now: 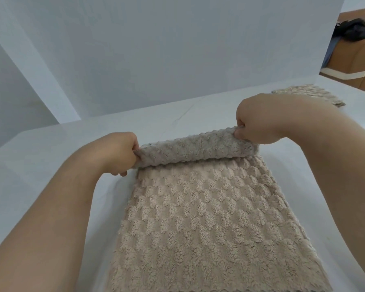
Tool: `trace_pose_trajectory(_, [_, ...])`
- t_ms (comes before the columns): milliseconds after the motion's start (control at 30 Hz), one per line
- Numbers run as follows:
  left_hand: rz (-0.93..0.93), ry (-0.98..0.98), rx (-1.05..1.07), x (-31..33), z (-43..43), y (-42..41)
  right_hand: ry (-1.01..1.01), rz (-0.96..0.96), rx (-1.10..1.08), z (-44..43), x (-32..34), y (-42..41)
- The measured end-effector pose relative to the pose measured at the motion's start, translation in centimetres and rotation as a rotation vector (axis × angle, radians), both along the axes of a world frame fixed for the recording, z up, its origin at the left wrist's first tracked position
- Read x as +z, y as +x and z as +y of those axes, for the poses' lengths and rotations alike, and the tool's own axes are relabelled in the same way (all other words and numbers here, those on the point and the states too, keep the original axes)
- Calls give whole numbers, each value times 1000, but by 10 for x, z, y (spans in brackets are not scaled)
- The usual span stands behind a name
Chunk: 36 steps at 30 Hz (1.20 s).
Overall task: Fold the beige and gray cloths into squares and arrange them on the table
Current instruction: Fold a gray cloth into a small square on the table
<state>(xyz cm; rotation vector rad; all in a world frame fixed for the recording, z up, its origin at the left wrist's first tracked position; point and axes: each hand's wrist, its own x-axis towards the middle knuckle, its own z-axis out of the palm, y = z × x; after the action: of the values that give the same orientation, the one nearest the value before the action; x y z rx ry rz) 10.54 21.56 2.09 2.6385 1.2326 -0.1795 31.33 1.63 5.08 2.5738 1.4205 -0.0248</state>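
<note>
A long beige fleecy cloth [209, 224] lies on the white table [40, 165], running from the near edge away from me. Its far end is lifted and curled over toward me. My left hand [118, 152] pinches the far left corner of that end. My right hand [259, 121] pinches the far right corner. A second beige cloth [310, 93], folded flat, lies at the far right of the table, partly behind my right forearm. No gray cloth is in view.
White panels [177, 49] stand along the back and left of the table. Beyond the right edge are brown furniture [356, 66] and a dark bundle [356, 31].
</note>
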Motion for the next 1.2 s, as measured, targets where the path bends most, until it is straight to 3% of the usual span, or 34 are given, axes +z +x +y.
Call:
trace_pose_trajectory(267, [-335, 118, 88, -1, 14, -3, 213, 109, -61, -4, 2, 19])
trace_pose_trajectory(500, [-988, -419, 253, -8, 23, 6, 567, 591, -190, -3, -2, 30])
trace_pose_trajectory(667, [-1220, -533, 197, -7, 21, 8, 815, 615, -177, 1, -6, 37])
trace_pose_trajectory(833, [-1353, -683, 298, -1, 17, 11, 1106, 986, -288, 9, -17, 46])
trace_pose_trajectory(967, [-1301, -683, 428, -8, 17, 17, 1099, 1056, -379, 11, -20, 44])
trace_pose_trajectory(1067, [-1078, -541, 375, -21, 19, 17, 984, 993, -354, 9, -23, 45])
trace_pose_trajectory(1200, [-790, -515, 304, -27, 21, 13, 758, 1008, -353, 7, -27, 42])
